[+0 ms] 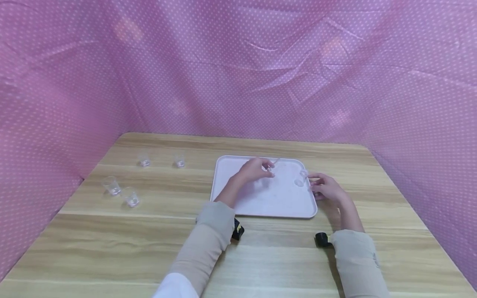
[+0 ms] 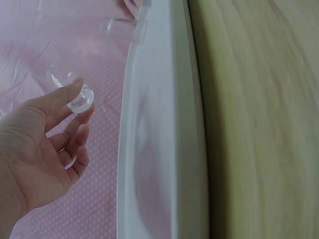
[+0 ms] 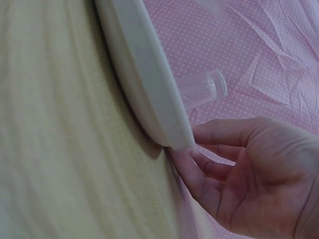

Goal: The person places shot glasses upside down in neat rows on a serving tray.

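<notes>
My left hand (image 1: pixel 256 169) is over the white tray (image 1: pixel 275 203), pinching a small clear cup (image 2: pixel 82 101) between thumb and fingers near its thick base. In the left wrist view that cup is apart from the tray, its other fingers loosely bent. At the tray's right side, my right hand (image 1: pixel 328 189) grips the rim, with fingers above and below the edge in the right wrist view. Close to that hand, a second clear cup (image 3: pixel 212 85) stands upside down on the tray, its thick base pointing up.
Several more clear cups stand on the wooden table (image 1: pixel 93 248) to the left, among them a front one (image 1: pixel 132 200) and a back one (image 1: pixel 180 161). Pink dotted cloth (image 1: pixel 238 82) hangs around the table's back and sides.
</notes>
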A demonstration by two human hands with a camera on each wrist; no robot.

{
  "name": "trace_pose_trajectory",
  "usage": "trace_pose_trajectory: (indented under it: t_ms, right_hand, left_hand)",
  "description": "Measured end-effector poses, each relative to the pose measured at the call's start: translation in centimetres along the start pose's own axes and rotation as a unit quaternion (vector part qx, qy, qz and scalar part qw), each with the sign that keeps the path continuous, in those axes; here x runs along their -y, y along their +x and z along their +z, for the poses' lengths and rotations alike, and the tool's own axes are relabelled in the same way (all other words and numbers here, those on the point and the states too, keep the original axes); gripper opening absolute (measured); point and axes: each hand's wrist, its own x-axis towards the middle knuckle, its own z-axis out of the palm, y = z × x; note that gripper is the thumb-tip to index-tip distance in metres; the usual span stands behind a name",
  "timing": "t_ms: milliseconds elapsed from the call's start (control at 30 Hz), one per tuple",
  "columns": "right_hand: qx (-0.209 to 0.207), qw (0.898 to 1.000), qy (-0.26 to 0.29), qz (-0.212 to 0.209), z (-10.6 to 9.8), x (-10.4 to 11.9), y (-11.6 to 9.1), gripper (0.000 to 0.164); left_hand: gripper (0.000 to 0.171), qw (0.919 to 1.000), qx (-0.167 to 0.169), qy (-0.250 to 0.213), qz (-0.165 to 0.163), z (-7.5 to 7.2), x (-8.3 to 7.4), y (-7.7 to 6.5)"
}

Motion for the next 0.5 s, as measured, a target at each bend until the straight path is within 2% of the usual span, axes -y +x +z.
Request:
trace_pose_trajectory:
  t_ms: [367, 500]
  right_hand:
    - [0.006, 1.000, 0.006, 0.001, 0.0, 0.1, -0.2, 0.047]
    - [0.006, 1.000, 0.004, 0.000, -0.1, 0.0, -0.2, 0.047]
  left_hand:
    - [0.036, 0.9970, -0.044, 0.057, -0.030, 2.4, -0.6, 1.0]
    - [0.040, 0.9948, -0.074, 0.053, -0.046, 3.1, -0.9, 1.0]
